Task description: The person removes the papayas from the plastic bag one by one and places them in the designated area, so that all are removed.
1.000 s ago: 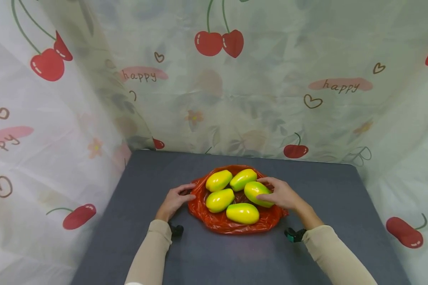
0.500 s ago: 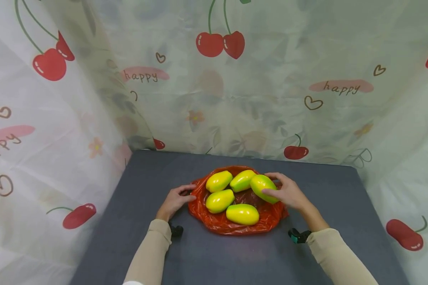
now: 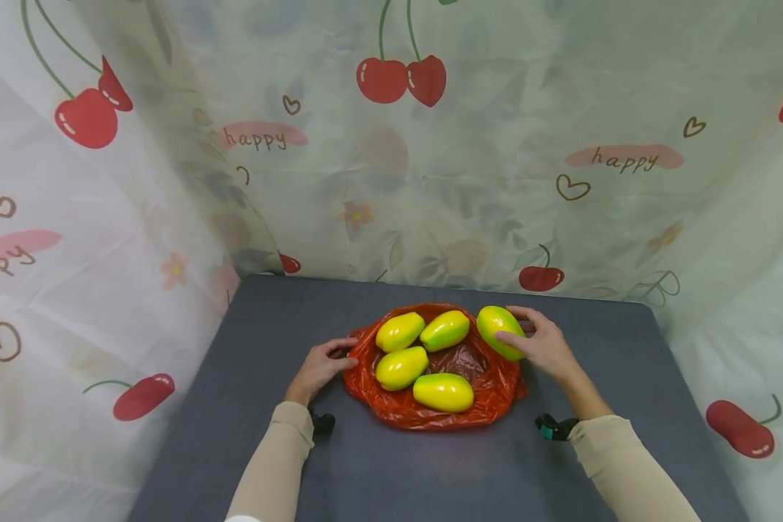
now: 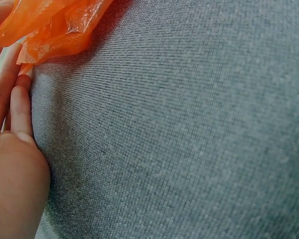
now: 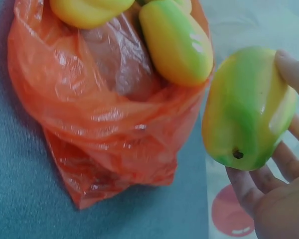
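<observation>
A red plastic bag (image 3: 391,417) lies with its mouth rolled open on the dark table. Inside it are several yellow-green mangoes (image 3: 444,391), apart from one another. My right hand (image 3: 548,350) holds another mango (image 3: 496,330) between thumb and fingers, over the bag's right rim. In the right wrist view this mango (image 5: 249,109) shows a dark stem spot, with fingers beneath it. My left hand (image 3: 316,370) pinches the bag's left edge. From the left wrist, orange plastic (image 4: 65,30) shows between thumb and fingers.
The dark grey table (image 3: 431,478) reaches back to a hanging cloth (image 3: 483,130) printed with cherries, which also closes off both sides. Black wrist devices (image 3: 554,428) sit below both hands.
My right hand has lifted the mango from the right side of the bag and carried it right and back to the rim. My left hand has stayed at the bag's left edge.
</observation>
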`<state>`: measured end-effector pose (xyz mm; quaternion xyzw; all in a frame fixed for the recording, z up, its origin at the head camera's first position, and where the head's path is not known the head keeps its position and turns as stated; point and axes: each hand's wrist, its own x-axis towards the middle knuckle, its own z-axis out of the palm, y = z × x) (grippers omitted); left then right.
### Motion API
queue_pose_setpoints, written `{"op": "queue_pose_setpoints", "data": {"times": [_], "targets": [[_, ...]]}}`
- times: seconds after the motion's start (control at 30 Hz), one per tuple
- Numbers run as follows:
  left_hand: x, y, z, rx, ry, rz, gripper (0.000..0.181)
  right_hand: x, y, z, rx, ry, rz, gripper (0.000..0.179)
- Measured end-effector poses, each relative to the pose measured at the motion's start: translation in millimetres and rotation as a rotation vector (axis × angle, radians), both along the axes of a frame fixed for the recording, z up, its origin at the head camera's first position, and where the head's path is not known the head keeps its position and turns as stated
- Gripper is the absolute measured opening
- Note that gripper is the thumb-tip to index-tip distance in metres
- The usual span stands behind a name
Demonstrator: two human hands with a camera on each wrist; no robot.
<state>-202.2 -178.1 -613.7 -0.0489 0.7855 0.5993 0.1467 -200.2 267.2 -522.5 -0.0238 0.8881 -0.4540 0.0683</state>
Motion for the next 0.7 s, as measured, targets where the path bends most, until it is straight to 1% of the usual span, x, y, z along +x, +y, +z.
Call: {"op": "queue_pose_setpoints", "data": {"times": [0.27, 0.37, 0.53, 0.7], "targets": [[-3.1, 0.1, -2.6, -0.009, -0.004, 0.000, 0.045, -5.0, 18.1, -5.7, 0.017, -0.018, -0.094, 0.082], [-3.1, -0.3, -2.3, -0.021, -0.013, -0.003, 0.045, -7.2, 24.3, -10.6, 0.028, -0.025, -0.139, 0.084], [-2.0, -0.2, 0.1, -0.043, -0.023, 0.007, 0.044, -11.9, 33.8, -20.0, 0.041, -0.018, -0.186, 0.085], [-2.2, 1.6, 0.5, -0.039, -0.013, 0.000, 0.045, -14.5, 42.3, -25.5, 0.045, -0.009, -0.240, 0.085]]}}
